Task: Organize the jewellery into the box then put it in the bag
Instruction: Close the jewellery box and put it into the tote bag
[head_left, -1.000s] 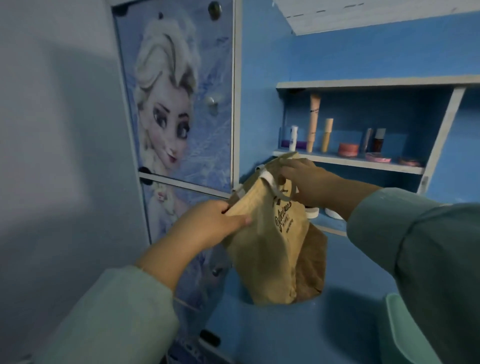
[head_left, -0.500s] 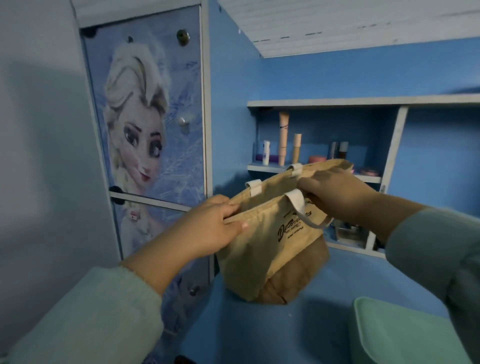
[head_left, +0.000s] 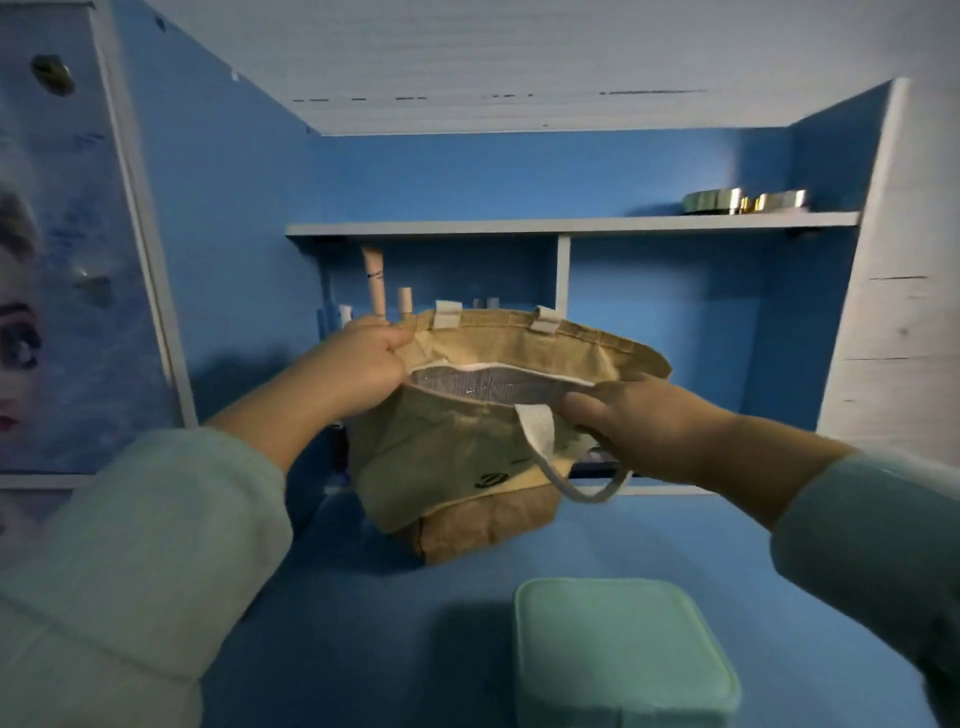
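A tan canvas bag (head_left: 447, 457) with a brown base and white handles stands on the blue desk (head_left: 363, 623). Its mouth is pulled open and shows a silver lining. My left hand (head_left: 358, 369) grips the bag's left rim. My right hand (head_left: 639, 421) pinches the near rim on the right, beside a white handle. A closed mint-green jewellery box (head_left: 623, 654) lies on the desk in front of the bag, below my right hand. No jewellery is in sight.
Behind the bag, a white shelf unit (head_left: 561, 226) holds cosmetic tubes (head_left: 375, 280), and gold tins (head_left: 743, 201) sit on the top shelf. A cupboard door with a cartoon picture (head_left: 57, 286) stands at the left. A white side panel (head_left: 904, 291) bounds the right.
The bag has moved right and come down onto the desk in front of the shelves. Both hands have drawn its rim apart, so the mouth now gapes. The view has swung right and down.
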